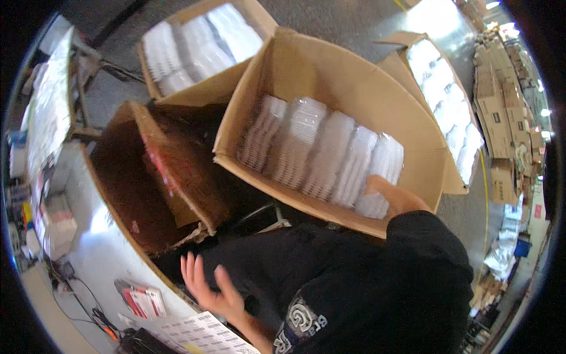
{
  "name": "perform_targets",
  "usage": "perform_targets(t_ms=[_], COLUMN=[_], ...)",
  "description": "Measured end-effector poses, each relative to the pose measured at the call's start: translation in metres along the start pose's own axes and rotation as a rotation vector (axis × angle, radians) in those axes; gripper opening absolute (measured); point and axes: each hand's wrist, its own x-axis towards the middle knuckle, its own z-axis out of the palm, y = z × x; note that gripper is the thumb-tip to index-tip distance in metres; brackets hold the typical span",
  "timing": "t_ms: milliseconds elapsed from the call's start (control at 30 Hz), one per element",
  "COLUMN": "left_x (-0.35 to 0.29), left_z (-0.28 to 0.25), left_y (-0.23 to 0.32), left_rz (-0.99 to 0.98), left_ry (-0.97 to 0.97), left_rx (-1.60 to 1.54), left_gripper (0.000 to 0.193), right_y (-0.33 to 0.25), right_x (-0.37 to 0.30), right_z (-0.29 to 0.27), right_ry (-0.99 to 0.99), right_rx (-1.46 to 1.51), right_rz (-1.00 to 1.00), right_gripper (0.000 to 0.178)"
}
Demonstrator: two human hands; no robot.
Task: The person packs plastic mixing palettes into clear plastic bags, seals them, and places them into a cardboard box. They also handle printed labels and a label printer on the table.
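An open cardboard box [354, 76] in front of me holds several rows of whitish pieces stacked in clear plastic wrap [321, 153]. My right hand [392, 192] reaches over its near right wall. Its fingers curl against the rightmost plastic-wrapped stack [372, 203], and their tips are partly hidden there. At the lower left, above the bench edge, my left hand [215, 289] is raised with its fingers spread and nothing in it. It is slightly blurred.
More boxes of white stacks stand behind [206, 44] and to the right [445, 100]. Left of the middle box is a dark open carton [177, 171]. A metal-topped bench [97, 248] carries a label sheet [203, 333] and red-white cards [143, 300]. Cartons [498, 112] are piled far right.
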Motion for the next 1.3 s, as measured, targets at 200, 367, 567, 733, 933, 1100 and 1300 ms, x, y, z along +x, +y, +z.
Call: perform_targets(t_ms=[200, 367, 567, 733, 933, 1100, 1300], left_x=[0.102, 0.121, 0.114, 0.116, 0.12, 0.118, 0.121], left_z=[0.159, 0.22, 0.226, 0.232, 0.235, 0.237, 0.234], left_y=[0.03, 0.015, 0.003, 0.007, 0.01, 0.01, 0.012], left_rz=[0.022, 0.221, 0.141, 0.069, 0.031, 0.036, 0.061], left_ry=[-0.411, -0.466, -0.506, -0.47, -0.481, -0.457, -0.442], left_rx=[0.147, 0.353, 0.48, 0.486, 0.503, 0.499, 0.472], left_gripper=[0.086, 0.084, 0.066, 0.061, 0.056, 0.055, 0.056], right_y=[-0.095, -0.202, -0.266, -0.272, -0.259, -0.261, -0.264], right_x=[0.073, 0.14, 0.17, 0.2, 0.223, 0.207, 0.198], right_z=[0.065, -0.019, -0.043, -0.013, -0.007, -0.029, -0.072], right_ry=[0.053, 0.342, 0.327, 0.587, 0.618, 0.556, 0.384], right_rx=[0.552, 0.676, 0.186, 0.091, 0.157, 0.16, 0.296], right_rz=[0.026, -0.089, 0.147, 0.205, 0.096, 0.082, 0.058], right_gripper=[0.075, 0.091, 0.103, 0.1, 0.099, 0.105, 0.103])
